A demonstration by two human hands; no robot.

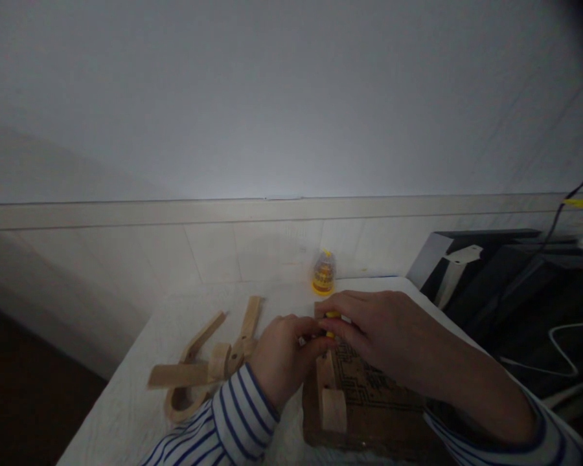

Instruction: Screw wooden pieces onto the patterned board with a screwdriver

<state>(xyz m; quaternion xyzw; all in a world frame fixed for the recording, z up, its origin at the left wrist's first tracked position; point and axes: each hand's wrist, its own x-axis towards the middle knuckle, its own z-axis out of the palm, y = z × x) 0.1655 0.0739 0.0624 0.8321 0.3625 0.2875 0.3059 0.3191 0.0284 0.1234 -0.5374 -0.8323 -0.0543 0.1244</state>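
In the head view my right hand (369, 323) is closed, thumb and fingers pinching a small yellow-handled tool (331, 315) that is mostly covered. My left hand (286, 356) meets it from the left with thumb and forefinger pinched together; what lies between them is hidden. Just below the fingertips, a pale wooden piece (326, 369) with dark holes and a thicker block at its near end (334, 411) rests on a brown board (383, 395) printed with black lines. Left of my left hand lie joined pale wooden parts (218, 362), including flat strips and a curved piece.
A clear container with a yellow base (323, 275) stands at the back of the white-covered table (140, 349), near the white wall (272, 246). Dark panels (515, 278) with a metal bracket and cables are on the right, beyond the table edge.
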